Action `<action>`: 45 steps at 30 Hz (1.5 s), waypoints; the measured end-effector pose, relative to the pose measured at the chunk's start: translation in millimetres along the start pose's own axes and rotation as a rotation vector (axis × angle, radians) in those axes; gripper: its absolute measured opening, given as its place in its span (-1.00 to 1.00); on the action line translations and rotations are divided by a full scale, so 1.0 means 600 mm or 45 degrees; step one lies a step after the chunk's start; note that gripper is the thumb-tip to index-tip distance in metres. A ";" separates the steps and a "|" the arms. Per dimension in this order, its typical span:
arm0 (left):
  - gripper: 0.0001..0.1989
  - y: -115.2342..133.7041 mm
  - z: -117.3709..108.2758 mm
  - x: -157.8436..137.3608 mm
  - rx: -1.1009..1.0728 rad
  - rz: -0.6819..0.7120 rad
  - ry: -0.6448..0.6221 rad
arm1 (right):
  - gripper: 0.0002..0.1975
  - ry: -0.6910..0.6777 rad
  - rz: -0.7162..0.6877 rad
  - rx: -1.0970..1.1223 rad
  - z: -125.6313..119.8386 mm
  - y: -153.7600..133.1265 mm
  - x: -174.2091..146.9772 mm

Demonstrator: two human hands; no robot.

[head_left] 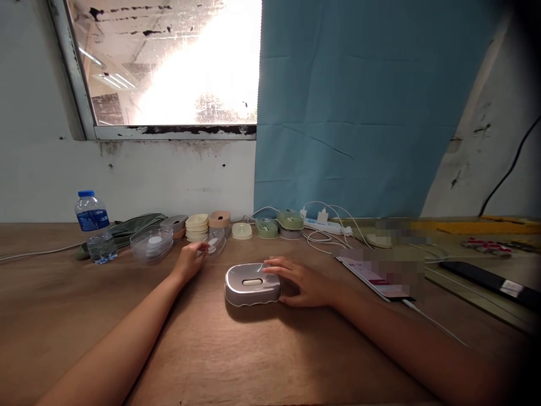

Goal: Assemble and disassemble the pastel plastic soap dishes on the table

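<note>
A grey oval plastic box [253, 285] with a shiny lid and a slot in its top sits on the table in front of me. My right hand [298, 282] grips its right end, fingers over the lid and thumb low on the side. Farther off, my left hand [194, 260] is at the near left edge of a clear plastic tub [220, 241]. White round pieces [212, 242] lie in that tub, close to my fingertips. The left fingers are drawn together; whatever they may hold is hidden. Another clear tub [143, 248] with white round pieces stands farther left.
Along the wall stand stacked cream lids [196, 226], a peach box [220, 220], a cream piece [242, 230], green boxes [266, 228] and a power strip [323, 225] with cables. A water bottle [93, 228] is at left, a phone [372, 276] at right.
</note>
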State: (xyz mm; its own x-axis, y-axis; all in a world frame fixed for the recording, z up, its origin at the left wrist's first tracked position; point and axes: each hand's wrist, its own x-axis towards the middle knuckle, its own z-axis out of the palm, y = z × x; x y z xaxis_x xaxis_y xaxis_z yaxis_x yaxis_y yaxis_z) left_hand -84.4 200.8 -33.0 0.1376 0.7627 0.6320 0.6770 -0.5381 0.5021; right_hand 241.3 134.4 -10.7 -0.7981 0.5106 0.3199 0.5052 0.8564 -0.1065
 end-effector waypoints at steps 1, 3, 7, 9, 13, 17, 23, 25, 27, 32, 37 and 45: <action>-0.80 0.007 -0.002 0.000 -0.024 0.003 0.063 | -0.38 0.017 -0.002 -0.025 0.000 -0.002 0.000; -0.77 0.026 -0.008 -0.001 -0.144 0.002 0.170 | -0.39 0.114 0.021 -0.081 0.000 -0.005 0.001; -0.72 0.074 -0.020 -0.003 -0.685 -0.094 0.163 | -0.39 0.529 0.118 -0.182 0.004 -0.009 0.002; -0.71 0.094 -0.022 -0.007 -0.973 -0.165 0.056 | -0.38 0.682 0.118 -0.246 0.005 -0.010 0.002; -0.73 0.120 -0.020 -0.018 -1.434 -0.299 -0.301 | -0.38 0.789 0.069 -0.390 0.006 -0.019 0.005; -0.73 0.135 -0.011 -0.029 -1.611 -0.398 -0.507 | -0.43 0.715 0.050 -0.348 0.004 -0.026 0.006; -0.68 0.127 0.003 -0.027 -1.456 -0.547 -0.442 | -0.45 0.517 0.149 -0.018 0.012 -0.016 0.004; -0.68 0.116 0.009 -0.024 -1.383 -0.527 -0.410 | -0.40 0.464 0.192 0.075 0.019 -0.011 0.006; -0.69 0.102 0.014 -0.023 -1.317 -0.501 -0.444 | -0.39 0.398 0.209 0.192 0.027 -0.007 0.010; -0.71 0.074 0.018 -0.027 -1.133 -0.650 -0.656 | -0.44 0.176 0.265 0.540 0.036 -0.008 0.015; -0.64 0.072 0.005 -0.027 -0.989 -0.618 -0.734 | -0.35 0.050 0.315 0.695 0.037 -0.004 0.015; -0.60 0.095 -0.023 -0.025 -0.814 -0.338 -0.889 | -0.27 0.092 0.279 0.480 0.034 -0.010 0.012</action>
State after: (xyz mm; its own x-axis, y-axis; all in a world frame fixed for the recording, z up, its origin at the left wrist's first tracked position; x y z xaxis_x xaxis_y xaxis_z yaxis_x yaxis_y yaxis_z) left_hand -57.7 153.8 -6.0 0.5733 0.8168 0.0646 0.2572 -0.2542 0.9323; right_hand 225.7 134.7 -27.0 -0.6535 0.6882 0.3152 0.4941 0.7032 -0.5112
